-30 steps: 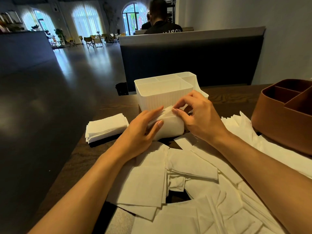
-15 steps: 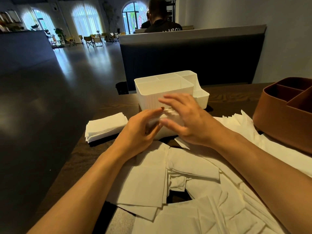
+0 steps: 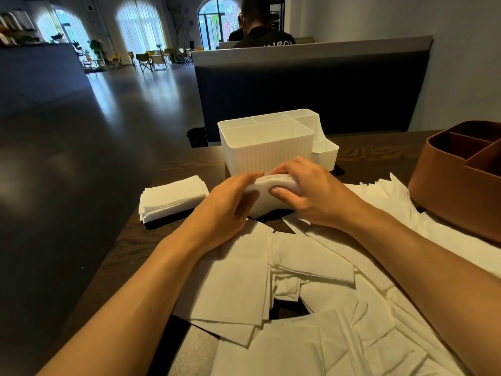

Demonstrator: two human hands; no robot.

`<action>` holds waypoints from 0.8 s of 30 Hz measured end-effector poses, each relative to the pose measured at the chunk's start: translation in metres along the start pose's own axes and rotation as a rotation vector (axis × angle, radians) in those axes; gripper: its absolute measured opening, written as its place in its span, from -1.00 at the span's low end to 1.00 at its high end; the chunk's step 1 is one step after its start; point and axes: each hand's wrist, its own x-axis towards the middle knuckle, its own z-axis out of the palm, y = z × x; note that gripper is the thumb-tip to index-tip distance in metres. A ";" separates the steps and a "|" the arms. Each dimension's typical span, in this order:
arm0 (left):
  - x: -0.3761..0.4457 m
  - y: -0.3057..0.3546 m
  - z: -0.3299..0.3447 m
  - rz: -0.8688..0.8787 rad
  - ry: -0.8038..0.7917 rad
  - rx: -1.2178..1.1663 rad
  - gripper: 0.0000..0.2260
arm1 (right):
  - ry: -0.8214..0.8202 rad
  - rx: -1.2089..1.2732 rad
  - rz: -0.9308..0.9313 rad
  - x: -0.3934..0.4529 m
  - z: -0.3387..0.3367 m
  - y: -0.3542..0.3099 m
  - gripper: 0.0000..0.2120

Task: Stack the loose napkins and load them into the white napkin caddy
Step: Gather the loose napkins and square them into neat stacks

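Note:
Both hands hold a thick bundle of white napkins [image 3: 267, 198] just in front of the white napkin caddy [image 3: 267, 153]. My left hand [image 3: 230, 204] grips the bundle's left end. My right hand [image 3: 306, 191] curls over its top and right end, thumb on the near face. The bundle bows upward in the middle. The caddy's large front compartment looks empty. Loose napkins [image 3: 298, 294] lie scattered over the near table. A neat stack of napkins [image 3: 172, 196] sits to the left.
A brown divided caddy [image 3: 461, 169] stands at the right on the dark wooden table [image 3: 379, 153]. The table's left edge runs close to the neat stack. Behind the table is a dark booth back [image 3: 311, 85], with a seated person beyond it.
My right hand came down from hovering above the bundle and closed over its top and right end. My left hand kept its hold on the left end.

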 end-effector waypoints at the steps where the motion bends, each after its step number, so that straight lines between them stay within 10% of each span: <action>1: 0.001 0.001 0.000 -0.019 -0.004 -0.022 -0.58 | -0.040 0.009 0.021 0.000 0.001 0.001 -0.64; 13: 0.002 0.010 -0.017 -0.198 0.072 -0.021 -0.70 | 0.106 0.093 0.049 0.001 0.001 0.002 -0.75; 24: -0.001 0.016 -0.037 -0.277 -0.525 0.278 -0.62 | 0.096 0.143 0.126 0.001 0.003 0.006 -0.74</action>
